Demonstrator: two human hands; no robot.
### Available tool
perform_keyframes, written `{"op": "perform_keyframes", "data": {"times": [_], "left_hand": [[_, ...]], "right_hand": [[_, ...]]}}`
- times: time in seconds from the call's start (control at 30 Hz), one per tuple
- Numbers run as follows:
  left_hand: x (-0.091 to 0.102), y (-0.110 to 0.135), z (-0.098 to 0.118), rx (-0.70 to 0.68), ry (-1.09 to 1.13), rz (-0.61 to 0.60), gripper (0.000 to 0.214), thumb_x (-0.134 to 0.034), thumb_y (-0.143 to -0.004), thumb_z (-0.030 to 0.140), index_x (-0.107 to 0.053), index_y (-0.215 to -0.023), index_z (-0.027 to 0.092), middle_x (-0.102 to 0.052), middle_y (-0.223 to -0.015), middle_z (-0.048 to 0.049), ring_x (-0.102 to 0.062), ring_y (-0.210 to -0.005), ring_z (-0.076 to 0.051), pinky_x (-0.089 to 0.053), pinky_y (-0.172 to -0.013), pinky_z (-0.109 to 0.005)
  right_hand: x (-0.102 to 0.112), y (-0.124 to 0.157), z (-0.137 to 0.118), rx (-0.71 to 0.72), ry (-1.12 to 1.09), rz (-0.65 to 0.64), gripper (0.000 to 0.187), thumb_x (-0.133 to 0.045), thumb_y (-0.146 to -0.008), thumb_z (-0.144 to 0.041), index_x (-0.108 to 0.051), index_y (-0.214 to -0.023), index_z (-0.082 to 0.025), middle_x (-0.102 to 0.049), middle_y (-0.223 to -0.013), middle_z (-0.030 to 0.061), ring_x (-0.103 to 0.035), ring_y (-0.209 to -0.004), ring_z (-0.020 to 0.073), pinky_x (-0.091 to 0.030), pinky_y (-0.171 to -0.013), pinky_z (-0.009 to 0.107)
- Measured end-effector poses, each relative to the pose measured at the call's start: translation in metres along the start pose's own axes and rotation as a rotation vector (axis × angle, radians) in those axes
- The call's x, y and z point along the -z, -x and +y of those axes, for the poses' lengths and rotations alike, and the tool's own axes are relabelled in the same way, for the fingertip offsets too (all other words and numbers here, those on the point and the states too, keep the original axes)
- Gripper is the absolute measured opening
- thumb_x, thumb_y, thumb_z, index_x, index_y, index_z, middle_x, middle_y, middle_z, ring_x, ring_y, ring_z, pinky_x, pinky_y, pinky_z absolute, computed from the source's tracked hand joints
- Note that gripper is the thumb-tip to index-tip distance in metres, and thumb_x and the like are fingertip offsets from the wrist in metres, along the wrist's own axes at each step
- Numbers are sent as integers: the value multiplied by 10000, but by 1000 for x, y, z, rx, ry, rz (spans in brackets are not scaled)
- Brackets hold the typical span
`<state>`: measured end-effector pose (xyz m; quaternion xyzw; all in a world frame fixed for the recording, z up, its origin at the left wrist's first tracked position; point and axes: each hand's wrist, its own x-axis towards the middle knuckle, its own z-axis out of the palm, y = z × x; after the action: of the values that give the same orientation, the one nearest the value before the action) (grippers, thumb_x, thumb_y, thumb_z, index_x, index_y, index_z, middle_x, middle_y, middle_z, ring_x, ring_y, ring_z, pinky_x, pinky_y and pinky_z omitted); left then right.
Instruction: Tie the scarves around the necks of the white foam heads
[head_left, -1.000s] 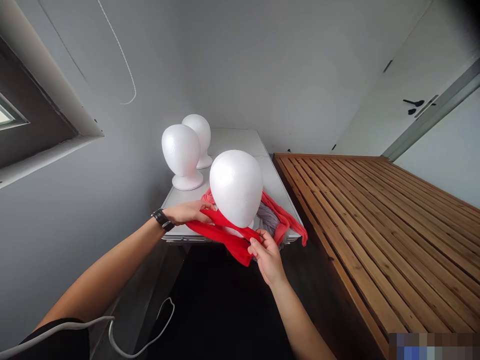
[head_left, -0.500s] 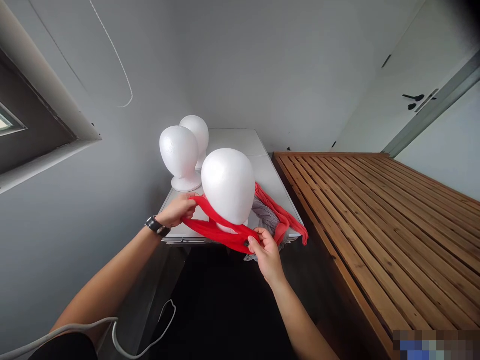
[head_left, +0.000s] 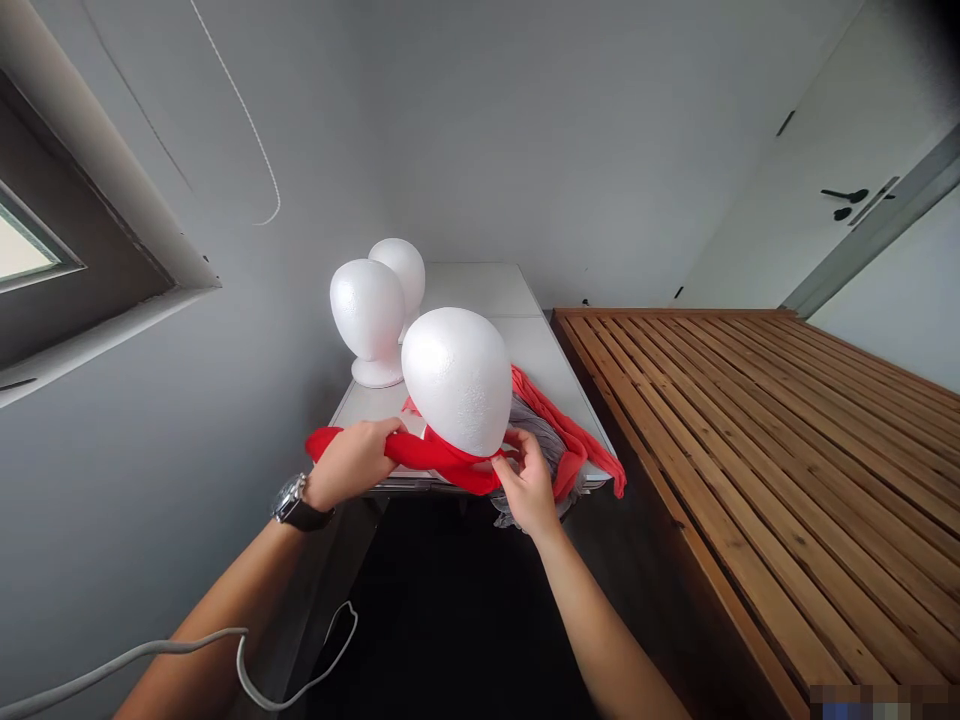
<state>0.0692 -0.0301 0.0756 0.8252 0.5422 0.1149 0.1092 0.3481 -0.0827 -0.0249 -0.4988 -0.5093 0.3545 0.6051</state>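
Left hand [head_left: 352, 462]: closed in a fist around 1 end of the red scarf [head_left: 439, 455], a short tail of cloth sticking out past the knuckles toward the wall.
Red scarf: stretched taut across the front of the neck of the nearest foam head [head_left: 457, 378], at the near edge of the white surface [head_left: 547, 365].
Right hand [head_left: 529, 485]: fingers [head_left: 517, 445] pinched narrow on the scarf just under the head's right side, touching the neck.
Behind the head: a grey cloth [head_left: 536, 435] and more red cloth, which droops over the surface edge.
Further back, left: 2 more foam heads [head_left: 367, 310], bare and upright, well apart from both hands.
Right: a slatted wooden bed frame [head_left: 750, 430] beside the surface.
Risk: the nearest head is light and stands close to the edge; I judge that a hard sideways pull from the left hand could tip it or drag it off.
Risk 2: the pinch looks slight, so the cloth could slip from the right fingers.
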Motion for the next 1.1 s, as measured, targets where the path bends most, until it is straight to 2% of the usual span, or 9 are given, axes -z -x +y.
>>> {"op": "perform_keyframes", "data": {"times": [0.13, 0.3, 0.5, 0.63, 0.7, 0.77, 0.9, 1.0, 1.1], "left_hand": [[-37, 8, 2, 21, 177, 110, 473, -547, -787, 99, -684, -1220, 230, -790, -1124, -51, -751, -973, -254, -530, -810, -333], [-62, -21, 7, -30, 251, 208, 710, -508, -779, 55, -581, -1458, 245, -714, -1396, -82, -719, -1194, -296, -555, -902, -363], [-61, -41, 26, 46, 92, 130, 462, -587, -814, 129, -663, -1267, 180, -787, -955, -128, -760, -902, -348, -533, -762, -385], [-50, -60, 42, 1, 126, 221, 569, -600, -790, 99, -648, -1348, 199, -789, -1097, -146, -750, -992, -354, -533, -813, -403], [-40, -74, 45, -23, 337, 325, 567, -643, -796, 128, -657, -1354, 224, -787, -1169, -123, -741, -1036, -319, -542, -846, -383], [-31, -86, 43, 33, 600, 362, 408, -680, -807, 182, -703, -1214, 201, -797, -1020, -95, -739, -912, -266, -542, -776, -338], [-16, -91, 31, 148, 981, 45, 154, -705, -836, 304, -672, -893, 165, -680, -691, -41, -603, -573, -163, -447, -550, -275], [-8, -97, 21, 72, 1213, -223, 217, -719, -858, 372, -659, -909, 170, -625, -653, -18, -549, -540, -141, -448, -543, -281], [-5, -134, 18, -25, 1334, -264, 200, -725, -844, 344, -620, -900, 184, -566, -623, 6, -563, -586, -148, -499, -617, -298]], "right_hand": [[7, -13, -8, 66, 90, -126, 467, -648, -973, -337, -567, -1426, -262, -615, -1490, 96, -591, -1392, 273, -490, -1185, 463], [-7, -33, -9, 192, 197, -321, 553, -720, -890, -294, -600, -1427, -239, -648, -1455, 103, -613, -1369, 288, -503, -1182, 442], [-44, -51, -4, 128, 293, -96, 551, -911, -710, -577, -758, -1121, -243, -783, -1169, 92, -699, -1201, 339, -572, -1094, 461], [-45, -70, -19, 138, 206, 53, 518, -904, -711, -557, -775, -1065, -201, -801, -1050, 112, -718, -1138, 332, -601, -1066, 464], [-32, -93, -35, 186, 185, 133, 559, -910, -697, -544, -779, -1088, -167, -798, -1056, 126, -702, -1193, 336, -581, -1121, 464], [-9, -127, -52, 240, 201, 295, 672, -917, -679, -565, -768, -1174, -135, -775, -1183, 144, -658, -1297, 341, -511, -1217, 474], [57, -220, -80, 429, 181, 629, 898, -872, -733, -660, -667, -1384, -76, -629, -1455, 202, -568, -1437, 370, -422, -1286, 542], [100, -287, -81, 543, 175, 650, 836, -834, -782, -682, -677, -1365, -103, -640, -1440, 188, -615, -1390, 356, -478, -1238, 548], [116, -336, -61, 517, 199, 619, 804, -873, -747, -650, -703, -1303, -94, -693, -1349, 176, -651, -1339, 345, -491, -1216, 538]]}}
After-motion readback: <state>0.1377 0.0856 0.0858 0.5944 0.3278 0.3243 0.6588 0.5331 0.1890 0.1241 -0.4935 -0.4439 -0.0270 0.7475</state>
